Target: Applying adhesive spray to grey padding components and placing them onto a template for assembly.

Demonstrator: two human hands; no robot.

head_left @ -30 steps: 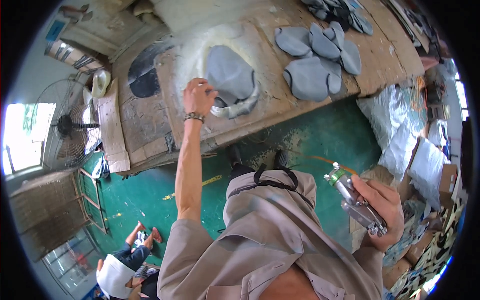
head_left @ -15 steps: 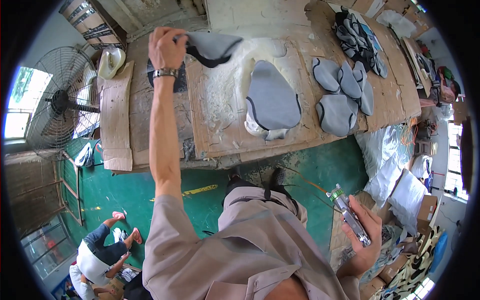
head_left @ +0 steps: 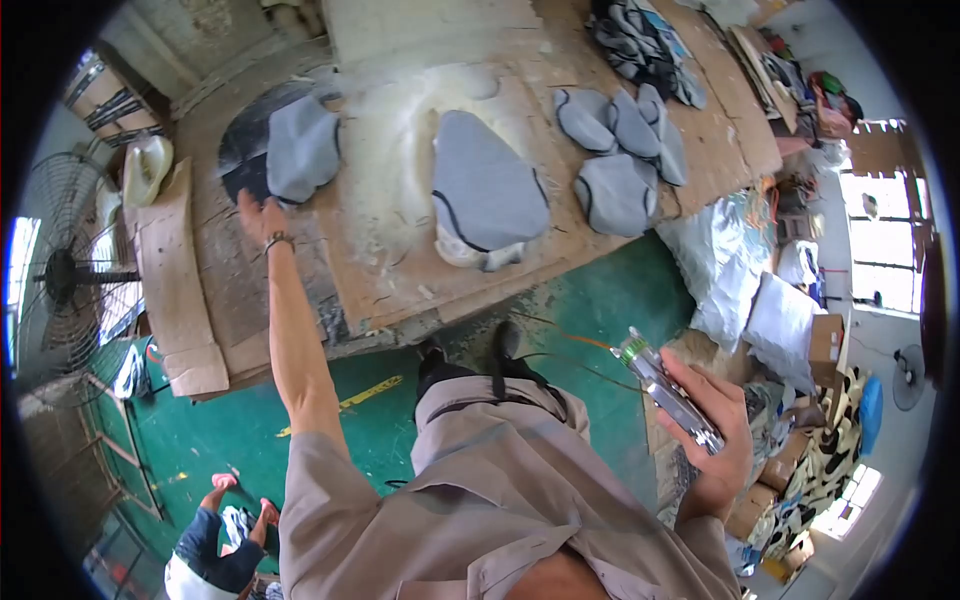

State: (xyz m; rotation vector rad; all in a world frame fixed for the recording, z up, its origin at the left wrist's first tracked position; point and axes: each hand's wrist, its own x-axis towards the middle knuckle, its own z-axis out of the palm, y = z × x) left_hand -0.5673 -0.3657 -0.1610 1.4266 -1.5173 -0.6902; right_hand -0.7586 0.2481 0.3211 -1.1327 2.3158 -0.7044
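My left hand (head_left: 262,220), with its fingers stretched out, is at the near edge of a round black patch (head_left: 243,150) on the table. Beside it lies a grey fabric piece (head_left: 303,150), partly over the patch; the hand does not hold it. My right hand (head_left: 722,425) grips a silver hand tool (head_left: 680,405) with a green ring near its tip, out over the floor. A thin orange line shows at the tool's tip. Centred on the cardboard, a larger grey piece (head_left: 488,185) with dark edging rests on a whitish form (head_left: 462,250).
More grey pieces (head_left: 615,190) lie to the right, and a black-and-grey pile (head_left: 645,50) farther back. A large fan (head_left: 65,280) stands left of the table (head_left: 180,300). A person (head_left: 210,550) is low at the left. Silvery sheets (head_left: 715,250) and boxes (head_left: 825,340) fill the right.
My left hand has let go of the grey fabric piece, which now lies by the black patch, and its fingers have opened. My right hand keeps hold of the tool. The view has shifted.
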